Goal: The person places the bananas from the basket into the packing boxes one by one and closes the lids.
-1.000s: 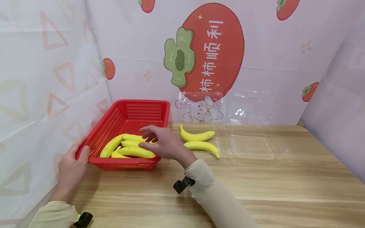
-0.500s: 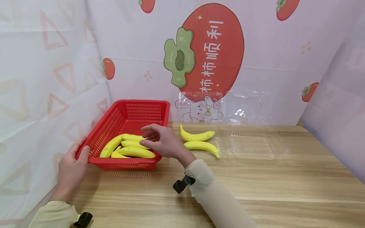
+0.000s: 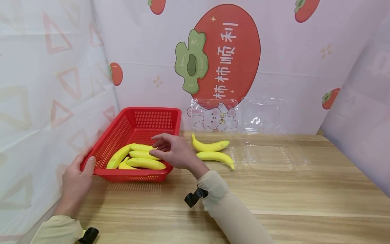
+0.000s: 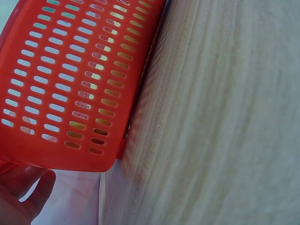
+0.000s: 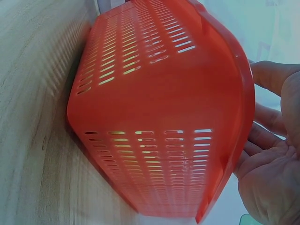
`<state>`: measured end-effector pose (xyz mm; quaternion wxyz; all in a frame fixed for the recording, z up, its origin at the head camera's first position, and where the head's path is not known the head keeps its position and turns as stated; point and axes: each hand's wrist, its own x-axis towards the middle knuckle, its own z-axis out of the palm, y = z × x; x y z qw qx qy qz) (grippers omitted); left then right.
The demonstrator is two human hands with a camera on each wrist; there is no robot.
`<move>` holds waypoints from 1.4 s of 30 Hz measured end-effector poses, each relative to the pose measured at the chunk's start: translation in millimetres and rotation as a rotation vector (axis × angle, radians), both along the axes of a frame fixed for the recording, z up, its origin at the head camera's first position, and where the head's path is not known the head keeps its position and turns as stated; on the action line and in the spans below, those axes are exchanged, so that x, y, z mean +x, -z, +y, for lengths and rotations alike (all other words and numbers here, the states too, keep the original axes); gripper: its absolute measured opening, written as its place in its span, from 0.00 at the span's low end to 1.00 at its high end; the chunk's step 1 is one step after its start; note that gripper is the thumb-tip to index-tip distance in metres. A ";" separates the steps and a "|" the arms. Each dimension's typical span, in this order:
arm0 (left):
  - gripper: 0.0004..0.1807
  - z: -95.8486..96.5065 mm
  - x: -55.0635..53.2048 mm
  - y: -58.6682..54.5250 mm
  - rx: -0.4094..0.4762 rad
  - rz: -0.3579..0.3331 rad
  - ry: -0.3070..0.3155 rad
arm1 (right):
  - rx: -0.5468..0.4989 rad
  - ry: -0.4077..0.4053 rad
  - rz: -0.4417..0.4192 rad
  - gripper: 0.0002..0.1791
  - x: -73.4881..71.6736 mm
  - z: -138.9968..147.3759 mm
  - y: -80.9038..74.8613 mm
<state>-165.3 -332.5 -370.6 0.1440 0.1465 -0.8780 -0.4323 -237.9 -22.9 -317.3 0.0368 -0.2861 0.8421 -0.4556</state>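
Beside the loosely curved, empty right hand (image 3: 176, 152), the left hand (image 3: 77, 178) grips a red slotted plastic basket (image 3: 122, 172) of curved yellow bananas (image 3: 146, 163), likely steadying it.

Red slotted basket (image 3: 134, 172), mouth up on table (image 3: 274, 206), near-left corner held in left grip (image 3: 77, 176). In basket's near end, at least five yellow bananas (image 3: 146, 163), loosely piled, one curving along left side. Right grip (image 3: 176, 151), fingers bent, over basket's right rim, near bananas. Just right of basket: two more bananas (image 3: 211, 146), one behind the other.
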 end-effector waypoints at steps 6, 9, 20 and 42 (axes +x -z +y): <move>0.34 0.2 0.1 0.4 -0.003 0.004 -0.006 | 0.042 0.006 0.017 0.27 0.3 -0.3 0.1; 0.34 -0.3 0.6 0.9 0.004 0.005 -0.009 | 0.065 0.004 0.035 0.28 0.9 -1.0 0.4; 0.35 -1.8 1.0 0.5 0.018 -0.005 -0.002 | 0.111 -0.017 0.061 0.28 3.4 -5.3 -2.4; 0.33 -1.2 2.3 2.0 -0.011 0.021 -0.016 | 0.610 -0.121 0.218 0.28 -1.6 -34.5 -8.1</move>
